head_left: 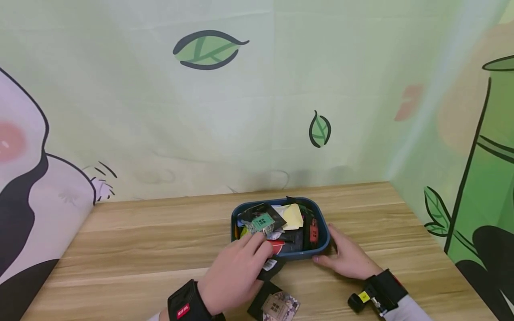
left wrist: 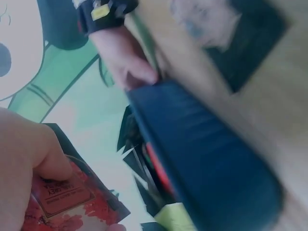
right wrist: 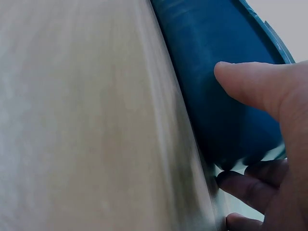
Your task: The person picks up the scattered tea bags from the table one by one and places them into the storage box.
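Note:
A blue bin [head_left: 297, 255] full of small packets stands on the wooden table. My left hand [head_left: 238, 269] reaches over its near left rim. In the left wrist view that hand pinches a tea packet [left wrist: 77, 202] with a red floral front and "Earl Grey" lettering. From the head view, a black packet with a green label [head_left: 263, 219] shows at the fingertips. My right hand [head_left: 347, 256] grips the bin's near right corner. Its thumb lies along the blue wall [right wrist: 202, 57] in the right wrist view, the other fingers bent around the end.
Before the bin, a black packet with a floral label [head_left: 281, 306] lies on the table [head_left: 152, 240]. Another dark packet [head_left: 271, 269] is partly under my left hand. Inside the bin are a yellow paper piece [head_left: 293, 217] and a red-labelled packet [head_left: 313, 232]. A printed backdrop [head_left: 257, 111] rises behind.

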The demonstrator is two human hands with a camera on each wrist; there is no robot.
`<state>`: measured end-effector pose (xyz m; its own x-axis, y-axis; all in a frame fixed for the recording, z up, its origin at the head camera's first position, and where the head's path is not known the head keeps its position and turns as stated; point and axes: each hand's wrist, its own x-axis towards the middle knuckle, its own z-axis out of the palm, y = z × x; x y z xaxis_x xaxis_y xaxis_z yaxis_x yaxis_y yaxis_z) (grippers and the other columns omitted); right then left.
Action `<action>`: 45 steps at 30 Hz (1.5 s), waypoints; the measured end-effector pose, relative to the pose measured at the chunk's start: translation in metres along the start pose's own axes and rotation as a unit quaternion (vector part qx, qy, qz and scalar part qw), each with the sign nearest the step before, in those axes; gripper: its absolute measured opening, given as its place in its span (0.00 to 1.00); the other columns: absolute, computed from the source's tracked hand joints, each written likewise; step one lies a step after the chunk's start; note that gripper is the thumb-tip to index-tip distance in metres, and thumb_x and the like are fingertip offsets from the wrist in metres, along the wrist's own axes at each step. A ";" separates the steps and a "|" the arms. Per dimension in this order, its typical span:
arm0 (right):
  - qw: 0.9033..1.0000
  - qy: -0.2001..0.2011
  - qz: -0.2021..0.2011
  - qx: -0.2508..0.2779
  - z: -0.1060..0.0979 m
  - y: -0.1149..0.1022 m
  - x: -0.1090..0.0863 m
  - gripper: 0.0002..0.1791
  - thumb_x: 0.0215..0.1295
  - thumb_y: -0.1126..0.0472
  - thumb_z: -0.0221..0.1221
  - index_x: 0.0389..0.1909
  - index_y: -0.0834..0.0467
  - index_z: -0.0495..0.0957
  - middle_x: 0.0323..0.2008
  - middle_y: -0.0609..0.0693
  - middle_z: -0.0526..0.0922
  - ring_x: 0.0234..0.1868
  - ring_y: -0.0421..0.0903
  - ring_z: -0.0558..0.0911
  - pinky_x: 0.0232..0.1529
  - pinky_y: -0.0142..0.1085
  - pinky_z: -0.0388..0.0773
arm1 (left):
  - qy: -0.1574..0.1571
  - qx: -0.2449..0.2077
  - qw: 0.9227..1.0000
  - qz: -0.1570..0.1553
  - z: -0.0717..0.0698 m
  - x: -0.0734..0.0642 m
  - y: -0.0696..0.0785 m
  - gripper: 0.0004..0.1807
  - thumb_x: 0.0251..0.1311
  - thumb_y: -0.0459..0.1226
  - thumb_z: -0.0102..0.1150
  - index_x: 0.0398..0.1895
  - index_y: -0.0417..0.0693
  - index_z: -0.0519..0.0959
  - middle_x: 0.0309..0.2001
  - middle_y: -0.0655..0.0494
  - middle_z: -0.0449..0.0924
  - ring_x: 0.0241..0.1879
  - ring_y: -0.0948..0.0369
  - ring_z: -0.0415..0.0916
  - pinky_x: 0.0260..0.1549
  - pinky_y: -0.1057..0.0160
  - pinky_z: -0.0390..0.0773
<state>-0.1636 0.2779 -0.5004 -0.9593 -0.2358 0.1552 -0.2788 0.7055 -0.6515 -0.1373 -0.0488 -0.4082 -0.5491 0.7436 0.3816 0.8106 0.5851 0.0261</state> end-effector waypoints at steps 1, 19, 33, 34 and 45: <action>1.000 0.000 -0.001 -0.001 0.000 0.000 0.000 0.52 0.51 0.33 0.66 0.76 0.46 0.61 0.73 0.57 0.65 0.73 0.62 0.60 0.67 0.60 0.56 | 0.012 0.009 1.000 0.002 0.000 0.006 -0.001 0.25 0.45 0.41 0.70 0.47 0.53 0.71 0.45 0.59 0.69 0.40 0.62 0.68 0.36 0.63 0.76; 1.000 -0.002 -0.019 0.012 0.001 0.000 0.001 0.49 0.52 0.35 0.66 0.75 0.42 0.61 0.72 0.50 0.67 0.73 0.57 0.62 0.67 0.58 0.58 | 0.003 0.068 0.997 -0.025 0.007 0.088 -0.020 0.31 0.53 0.52 0.67 0.57 0.49 0.73 0.48 0.53 0.73 0.47 0.57 0.72 0.43 0.59 0.78; 1.000 0.000 -0.022 0.007 0.001 -0.001 0.000 0.49 0.52 0.34 0.66 0.75 0.42 0.61 0.70 0.50 0.68 0.70 0.55 0.66 0.64 0.58 0.63 | -0.038 0.048 0.998 -0.031 0.007 0.070 -0.023 0.73 0.31 0.88 0.34 0.82 0.58 0.48 0.81 0.48 0.37 0.78 0.44 0.38 0.63 0.31 0.53; 1.000 0.000 -0.022 0.006 0.001 -0.001 0.000 0.49 0.52 0.34 0.66 0.75 0.42 0.62 0.70 0.50 0.69 0.70 0.55 0.67 0.64 0.57 0.64 | -0.035 0.043 0.998 -0.026 0.005 0.067 -0.022 0.73 0.32 0.87 0.36 0.82 0.58 0.48 0.81 0.48 0.37 0.78 0.44 0.38 0.63 0.31 0.54; 1.000 0.002 -0.015 0.002 0.001 0.002 0.000 0.50 0.52 0.32 0.65 0.76 0.41 0.60 0.72 0.53 0.66 0.72 0.59 0.62 0.65 0.60 0.60 | -0.100 -0.043 0.991 0.079 -0.002 0.011 0.004 0.61 0.47 0.81 0.34 0.82 0.61 0.48 0.81 0.50 0.40 0.78 0.48 0.39 0.67 0.41 0.57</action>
<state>-0.1647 0.2788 -0.5028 -0.9507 -0.2539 0.1780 -0.3073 0.6960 -0.6490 -0.1396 -0.0386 -0.4023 -0.4366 0.8779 0.1965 0.8991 0.4332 0.0627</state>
